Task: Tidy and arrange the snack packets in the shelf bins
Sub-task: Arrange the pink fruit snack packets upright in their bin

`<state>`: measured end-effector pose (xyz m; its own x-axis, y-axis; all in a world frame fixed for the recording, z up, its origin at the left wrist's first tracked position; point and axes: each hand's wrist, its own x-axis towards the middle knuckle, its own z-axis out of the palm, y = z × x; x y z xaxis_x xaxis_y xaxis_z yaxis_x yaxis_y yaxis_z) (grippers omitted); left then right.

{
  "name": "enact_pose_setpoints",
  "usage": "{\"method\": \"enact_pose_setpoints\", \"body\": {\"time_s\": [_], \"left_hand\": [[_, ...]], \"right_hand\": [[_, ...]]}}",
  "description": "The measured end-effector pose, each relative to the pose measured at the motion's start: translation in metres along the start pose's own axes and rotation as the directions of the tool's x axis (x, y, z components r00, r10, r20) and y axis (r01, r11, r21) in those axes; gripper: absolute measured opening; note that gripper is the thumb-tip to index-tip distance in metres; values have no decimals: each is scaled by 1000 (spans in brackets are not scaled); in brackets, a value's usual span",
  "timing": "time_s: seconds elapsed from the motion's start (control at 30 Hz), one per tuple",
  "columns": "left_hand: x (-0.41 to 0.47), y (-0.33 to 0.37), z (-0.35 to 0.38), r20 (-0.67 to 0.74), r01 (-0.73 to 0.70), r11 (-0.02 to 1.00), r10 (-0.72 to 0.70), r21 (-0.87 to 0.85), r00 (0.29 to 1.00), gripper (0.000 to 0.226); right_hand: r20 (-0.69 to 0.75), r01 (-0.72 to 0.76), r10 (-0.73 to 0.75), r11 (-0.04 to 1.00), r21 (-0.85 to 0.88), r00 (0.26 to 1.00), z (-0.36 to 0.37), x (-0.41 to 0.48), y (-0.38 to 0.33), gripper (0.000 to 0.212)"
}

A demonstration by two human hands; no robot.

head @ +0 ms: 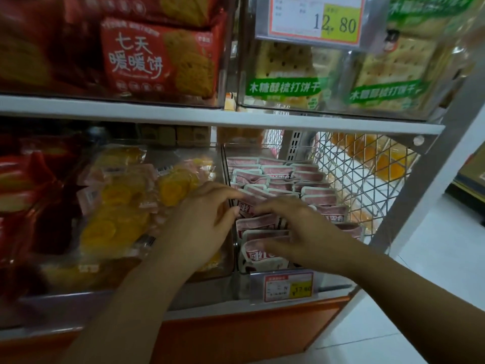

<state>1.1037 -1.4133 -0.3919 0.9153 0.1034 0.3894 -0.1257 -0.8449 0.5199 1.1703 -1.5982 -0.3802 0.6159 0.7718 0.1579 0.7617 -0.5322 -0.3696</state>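
Observation:
Several small pink-and-white snack packets [278, 177] stand in rows inside a clear shelf bin [227, 164] on the lower shelf. My left hand [202, 222] reaches over the bin's left wall, and its fingertips pinch a packet [245, 208] near the front. My right hand [301, 229] lies over the front rows with fingers spread and bent, touching the packet tops. The packets under both hands are partly hidden.
The clear bin to the left holds yellow snack packs [123, 206]. Red packs [23, 179] fill the far left. A wire mesh divider [362, 174] stands on the right. A price tag [288, 285] hangs at the bin front. Biscuit packs [157, 53] sit on the upper shelf.

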Motion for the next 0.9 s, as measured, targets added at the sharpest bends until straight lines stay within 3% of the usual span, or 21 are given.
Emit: {"method": "enact_pose_setpoints", "body": {"time_s": [0.07, 0.2, 0.37, 0.5, 0.63, 0.73, 0.8, 0.87, 0.9], "left_hand": [[0, 1, 1, -4, 12, 1000, -12, -11, 1000, 25], [0, 3, 1, -24, 17, 997, -19, -72, 1000, 22], [-2, 0, -1, -2, 56, 988, -57, -144, 998, 22], [-1, -5, -2, -22, 45, 992, -48, -122, 999, 25], [-2, -2, -2, -16, 46, 994, -48, -100, 999, 24], [-3, 0, -2, -20, 48, 995, -50, -84, 999, 24], [-3, 0, -2, -17, 55, 995, -57, -80, 998, 24], [-2, 1, -3, -11, 56, 996, -57, -74, 998, 25], [-1, 1, -3, -8, 58, 995, -59, -77, 998, 25]], "right_hand": [[-84, -52, 41, 990, -131, 996, 5, 10, 1, 64], [19, -80, 87, 970, -229, 996, 27, 38, 8, 51], [90, -28, 26, 999, 22, 996, 16, 38, 9, 18], [123, 39, -51, 995, 91, 991, 11, 21, 10, 17], [93, 25, -29, 999, 37, 995, 16, 30, 11, 18], [147, -63, 30, 971, 230, 989, 1, 37, 9, 16], [8, -113, 117, 938, 328, 993, -12, 43, 10, 19], [-101, -140, 159, 975, 175, 982, -19, 54, 13, 20], [-75, -150, 155, 986, 66, 985, -19, 60, 14, 20]]}}
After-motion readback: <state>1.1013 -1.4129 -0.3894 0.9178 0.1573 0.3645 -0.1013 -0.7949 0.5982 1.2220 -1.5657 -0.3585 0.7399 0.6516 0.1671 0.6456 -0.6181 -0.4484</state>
